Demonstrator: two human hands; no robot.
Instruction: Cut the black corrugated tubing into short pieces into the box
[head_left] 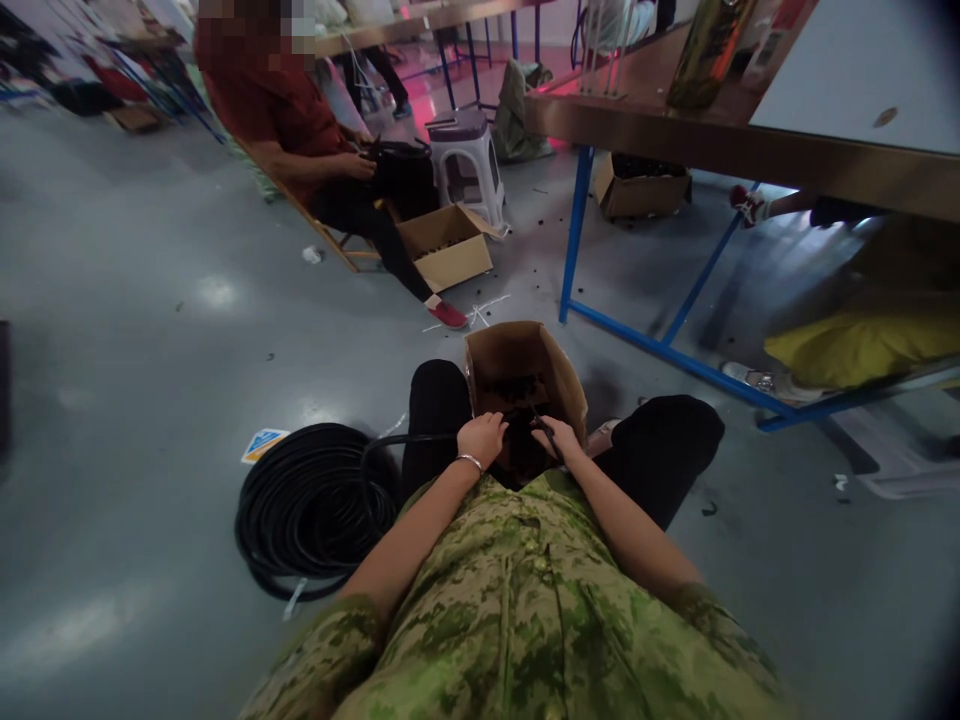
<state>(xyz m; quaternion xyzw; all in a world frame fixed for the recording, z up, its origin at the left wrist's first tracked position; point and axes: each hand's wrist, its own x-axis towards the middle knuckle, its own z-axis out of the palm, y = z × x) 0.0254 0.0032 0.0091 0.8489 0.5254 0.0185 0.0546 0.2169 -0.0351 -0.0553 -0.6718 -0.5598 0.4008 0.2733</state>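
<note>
My left hand [482, 440] is closed round a black hose [420, 438], near its end, over my left knee. That hose leads back to a large coil [315, 510] lying on the floor at my left. In my right hand [561, 440] is a dark tool, apparently a pair of scissors [552, 438]; its tip points toward the hose end, and fine detail is too dark to make out. Both hands are above an open cardboard box [559, 375] between my knees. Small black pieces [517, 388] lie inside it.
A person in a red shirt [277, 120] sits ahead on the left, beside another cardboard box [454, 255] and a plastic stool [469, 165]. A table with blue legs [576, 235] stands at the right, a co-worker's legs beneath it. Black scraps dot the floor.
</note>
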